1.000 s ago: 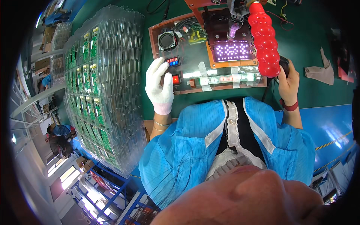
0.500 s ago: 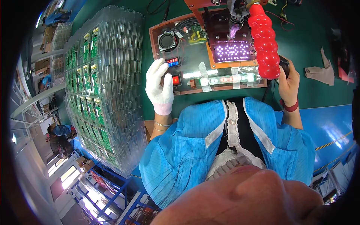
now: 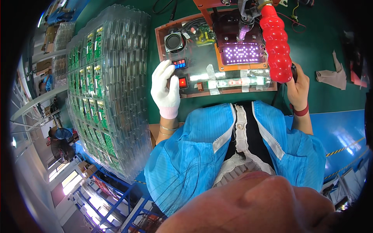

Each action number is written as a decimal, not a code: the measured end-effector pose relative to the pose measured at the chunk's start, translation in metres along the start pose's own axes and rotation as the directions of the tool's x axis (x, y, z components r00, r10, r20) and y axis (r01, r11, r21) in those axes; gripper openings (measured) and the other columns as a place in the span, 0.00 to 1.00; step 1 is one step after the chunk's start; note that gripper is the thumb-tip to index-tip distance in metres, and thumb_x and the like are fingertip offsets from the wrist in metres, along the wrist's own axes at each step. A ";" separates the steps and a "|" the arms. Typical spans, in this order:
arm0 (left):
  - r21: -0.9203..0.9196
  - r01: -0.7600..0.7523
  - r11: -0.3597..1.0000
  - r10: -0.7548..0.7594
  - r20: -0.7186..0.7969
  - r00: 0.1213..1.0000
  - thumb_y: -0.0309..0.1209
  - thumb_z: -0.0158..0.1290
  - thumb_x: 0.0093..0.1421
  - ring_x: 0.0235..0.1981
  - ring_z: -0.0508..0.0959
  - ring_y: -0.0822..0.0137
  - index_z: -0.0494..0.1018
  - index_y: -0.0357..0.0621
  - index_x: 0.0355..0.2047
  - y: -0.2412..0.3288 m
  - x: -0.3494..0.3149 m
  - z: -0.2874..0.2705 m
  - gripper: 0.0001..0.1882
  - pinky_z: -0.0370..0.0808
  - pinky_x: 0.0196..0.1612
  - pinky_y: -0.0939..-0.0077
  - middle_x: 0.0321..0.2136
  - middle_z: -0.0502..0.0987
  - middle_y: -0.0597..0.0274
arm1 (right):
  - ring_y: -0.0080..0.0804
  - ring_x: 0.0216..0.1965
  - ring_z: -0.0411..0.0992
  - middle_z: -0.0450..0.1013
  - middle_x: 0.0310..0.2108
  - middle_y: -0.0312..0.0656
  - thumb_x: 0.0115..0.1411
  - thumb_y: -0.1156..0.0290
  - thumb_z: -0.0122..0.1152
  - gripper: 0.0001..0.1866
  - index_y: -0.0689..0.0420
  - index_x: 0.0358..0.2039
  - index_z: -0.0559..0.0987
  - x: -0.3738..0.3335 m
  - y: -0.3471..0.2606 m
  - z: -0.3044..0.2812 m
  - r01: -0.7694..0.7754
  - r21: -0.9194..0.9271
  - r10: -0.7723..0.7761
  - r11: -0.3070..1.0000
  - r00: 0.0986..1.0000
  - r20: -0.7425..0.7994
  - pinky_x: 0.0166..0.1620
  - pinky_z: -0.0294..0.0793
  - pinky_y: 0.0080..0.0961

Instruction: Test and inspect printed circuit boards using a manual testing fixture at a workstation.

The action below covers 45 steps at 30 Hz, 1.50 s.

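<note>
My left hand [image 3: 164,89], in a white glove, lies at the left edge of a clear-topped test box [image 3: 186,83]. Its fingers are stretched out beside a small lit digital meter [image 3: 179,63] and a red-lit switch [image 3: 182,82]. Bare and with a red wristband, my right hand [image 3: 298,91] is closed around a black object [image 3: 294,72], mostly hidden by the fingers and a bumpy red lever handle [image 3: 276,46]. Left of that handle, a panel of purple-white lights [image 3: 241,53] glows in an orange frame [image 3: 221,66] under a metal clamp [image 3: 246,13].
A tall stack of clear plastic trays [image 3: 126,77] with green circuit boards [image 3: 89,77] stands on the left. A round speaker [image 3: 174,42] sits inside the box. Beige cloth [image 3: 333,73] lies on the green table at right. Another person [image 3: 60,141] is in the left background.
The meter's digits differ and the pattern on the light panel has shifted. My right hand has turned slightly around the black object. My left hand stays in place.
</note>
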<state>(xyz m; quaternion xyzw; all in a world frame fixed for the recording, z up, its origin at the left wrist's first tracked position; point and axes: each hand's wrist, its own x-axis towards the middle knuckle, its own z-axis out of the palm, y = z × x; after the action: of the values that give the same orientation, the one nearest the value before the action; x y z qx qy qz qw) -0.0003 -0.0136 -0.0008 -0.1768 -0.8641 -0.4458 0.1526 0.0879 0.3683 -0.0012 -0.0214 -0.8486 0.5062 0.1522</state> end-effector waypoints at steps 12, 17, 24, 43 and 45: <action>-0.008 -0.004 1.000 0.004 -0.007 1.000 0.18 0.57 0.58 0.57 0.77 0.51 0.79 0.33 0.48 0.001 0.001 0.000 0.17 0.72 0.62 0.63 0.54 0.79 0.45 | 0.27 0.28 0.78 0.82 0.32 0.44 0.68 0.73 0.56 0.15 0.66 0.52 0.79 0.000 -0.001 0.001 0.035 -0.035 -0.035 0.999 0.999 -0.018 0.34 0.76 0.23; -0.009 0.002 1.000 -0.002 -0.005 1.000 0.18 0.57 0.58 0.58 0.77 0.51 0.79 0.33 0.48 0.001 0.000 0.000 0.16 0.72 0.62 0.63 0.54 0.79 0.45 | 0.26 0.28 0.78 0.82 0.32 0.44 0.68 0.74 0.57 0.14 0.66 0.51 0.79 0.001 -0.001 0.000 0.007 -0.004 -0.007 1.000 1.000 -0.008 0.34 0.76 0.23; -0.030 -0.020 0.999 0.019 -0.006 1.000 0.18 0.56 0.58 0.57 0.77 0.50 0.79 0.33 0.48 0.000 0.000 0.001 0.16 0.72 0.62 0.63 0.54 0.79 0.45 | 0.25 0.29 0.77 0.82 0.32 0.44 0.68 0.74 0.57 0.14 0.65 0.52 0.79 -0.003 0.000 0.000 -0.018 -0.001 0.018 1.000 0.999 -0.042 0.34 0.76 0.22; -0.032 -0.023 0.999 0.022 -0.016 1.000 0.16 0.56 0.58 0.57 0.78 0.52 0.79 0.33 0.48 0.000 0.000 0.001 0.17 0.73 0.61 0.64 0.54 0.79 0.45 | 0.23 0.32 0.75 0.79 0.39 0.40 0.65 0.59 0.59 0.23 0.64 0.53 0.78 -0.003 -0.010 -0.023 -0.343 0.260 0.169 0.902 0.838 0.519 0.39 0.74 0.23; -0.029 -0.019 0.999 0.019 -0.019 1.000 0.17 0.56 0.58 0.57 0.78 0.52 0.79 0.33 0.48 0.000 0.000 0.002 0.16 0.73 0.61 0.64 0.53 0.79 0.46 | 0.22 0.32 0.75 0.81 0.43 0.43 0.69 0.60 0.57 0.24 0.64 0.59 0.74 -0.001 -0.005 -0.018 -0.438 0.416 0.250 0.797 0.866 0.433 0.40 0.75 0.22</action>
<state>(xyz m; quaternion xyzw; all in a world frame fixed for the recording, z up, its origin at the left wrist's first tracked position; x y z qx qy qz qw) -0.0006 -0.0121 -0.0016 -0.1829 -0.8545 -0.4583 0.1623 0.0942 0.3808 0.0113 -0.0455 -0.6817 0.7233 -0.1003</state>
